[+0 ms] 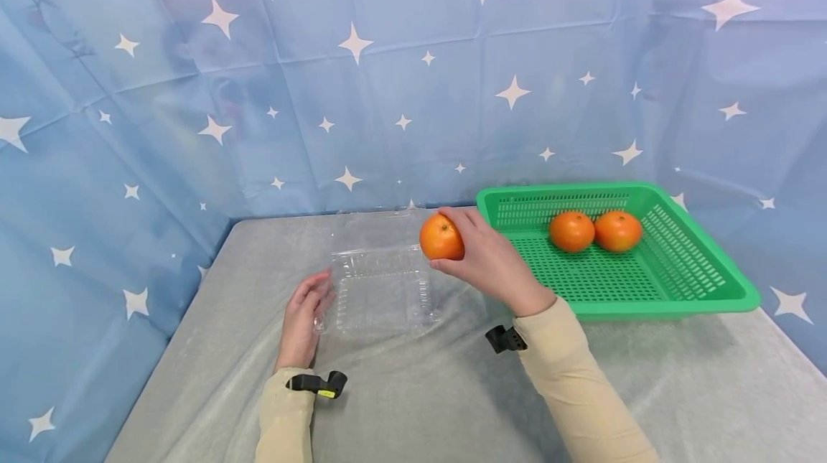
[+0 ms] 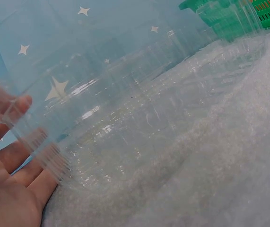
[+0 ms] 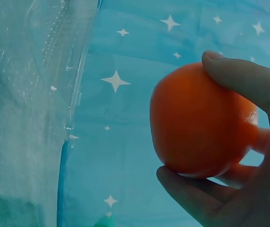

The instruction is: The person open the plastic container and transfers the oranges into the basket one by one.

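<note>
My right hand (image 1: 491, 258) grips an orange (image 1: 442, 237) between thumb and fingers, held up beside the right end of a clear plastic clamshell box (image 1: 381, 298). In the right wrist view the thumb lies over one side of the orange (image 3: 198, 123) and fingers curve round the other. The box stands with its lid (image 1: 371, 230) folded back toward the curtain. At the box's left wall rests my left hand (image 1: 304, 319), fingers extended along the outside. Through the clear wall (image 2: 49, 156) those fingers show in the left wrist view.
A green plastic basket (image 1: 672, 305) stands on the right of the grey cloth-covered table (image 1: 400, 405). Two more oranges (image 1: 571, 232) sit side by side in it. Behind the table hangs a blue curtain (image 1: 413, 90) with white stars.
</note>
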### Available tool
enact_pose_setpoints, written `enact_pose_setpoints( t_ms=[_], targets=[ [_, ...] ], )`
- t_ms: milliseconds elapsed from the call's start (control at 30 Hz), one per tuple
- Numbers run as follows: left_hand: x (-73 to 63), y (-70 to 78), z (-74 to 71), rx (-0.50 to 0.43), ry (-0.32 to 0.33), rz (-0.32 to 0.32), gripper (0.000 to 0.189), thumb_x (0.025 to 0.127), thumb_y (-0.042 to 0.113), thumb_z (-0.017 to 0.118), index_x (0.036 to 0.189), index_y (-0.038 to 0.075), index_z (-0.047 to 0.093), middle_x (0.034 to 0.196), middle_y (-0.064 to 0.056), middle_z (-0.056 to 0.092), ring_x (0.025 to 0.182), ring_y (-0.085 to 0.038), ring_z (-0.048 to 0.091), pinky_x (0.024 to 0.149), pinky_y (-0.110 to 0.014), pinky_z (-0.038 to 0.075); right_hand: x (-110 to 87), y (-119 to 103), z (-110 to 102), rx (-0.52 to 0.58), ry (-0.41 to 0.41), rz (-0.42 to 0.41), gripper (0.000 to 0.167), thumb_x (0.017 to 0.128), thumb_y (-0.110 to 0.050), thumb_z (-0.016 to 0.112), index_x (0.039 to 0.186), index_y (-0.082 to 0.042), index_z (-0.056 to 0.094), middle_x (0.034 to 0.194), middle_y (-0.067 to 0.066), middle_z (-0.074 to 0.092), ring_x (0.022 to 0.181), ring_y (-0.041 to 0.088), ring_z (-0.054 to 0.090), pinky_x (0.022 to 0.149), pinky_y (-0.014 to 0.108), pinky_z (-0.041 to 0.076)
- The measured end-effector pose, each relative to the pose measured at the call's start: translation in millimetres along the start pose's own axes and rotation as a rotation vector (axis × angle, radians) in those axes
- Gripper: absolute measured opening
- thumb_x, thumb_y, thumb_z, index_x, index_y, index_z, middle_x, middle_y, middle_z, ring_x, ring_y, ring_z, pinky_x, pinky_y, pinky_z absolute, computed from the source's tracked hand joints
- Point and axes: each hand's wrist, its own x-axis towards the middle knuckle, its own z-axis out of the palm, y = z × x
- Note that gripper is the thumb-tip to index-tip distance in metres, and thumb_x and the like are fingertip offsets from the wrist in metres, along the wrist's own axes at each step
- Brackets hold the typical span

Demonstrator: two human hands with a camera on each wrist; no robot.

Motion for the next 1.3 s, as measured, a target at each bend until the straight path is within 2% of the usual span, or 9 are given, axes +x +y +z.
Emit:
enact_pose_setpoints(
  t_ms=[500,867,1067,1300],
  targets=[
    [0.7,0.3,-1.1,-0.007,-0.001,0.004,0.031,0.09,0.011,0.048,0.118,-0.003,0.049,0.128,-0.009,0.047,0.118,-0.022,0.044,0.096,-0.034,0.037,3.3,-0.3,-9.0,-0.066,-0.015,-0.062,0.075,0.069,-0.044,0.07,0.132,-0.024,0.037,0.12,-0.001,0.043,0.086,0.02,0.054,0.069,0.039,0.048],
    [-1.6,3.7,0.9,-0.057,-0.03,0.008,0.031,0.091,0.006,0.046,0.118,-0.007,0.047,0.128,-0.011,0.045,0.121,-0.026,0.04,0.099,-0.036,0.034,5.8,6.6,-12.9,-0.122,-0.035,-0.083,0.075,0.069,-0.043,0.071,0.132,-0.021,0.038,0.12,0.002,0.044,0.088,0.021,0.053,0.071,0.039,0.048],
    [-0.1,0.0,-0.6,-0.067,-0.027,0.031,0.031,0.091,0.008,0.045,0.118,-0.008,0.046,0.127,-0.011,0.046,0.119,-0.024,0.042,0.098,-0.035,0.035,6.6,10.2,-15.5,-0.154,-0.032,-0.095,0.076,0.069,-0.045,0.071,0.133,-0.02,0.038,0.119,0.003,0.044,0.087,0.02,0.052,0.07,0.039,0.048],
    [-1.5,-3.3,-2.8,-0.104,-0.063,0.055,0.037,0.093,0.013,0.043,0.12,-0.012,0.042,0.13,-0.015,0.042,0.123,-0.028,0.037,0.099,-0.037,0.033,7.3,14.3,-21.0,-0.183,-0.045,-0.097,0.076,0.069,-0.046,0.07,0.132,-0.02,0.038,0.118,0.003,0.044,0.088,0.02,0.052,0.07,0.039,0.049]
  ],
)
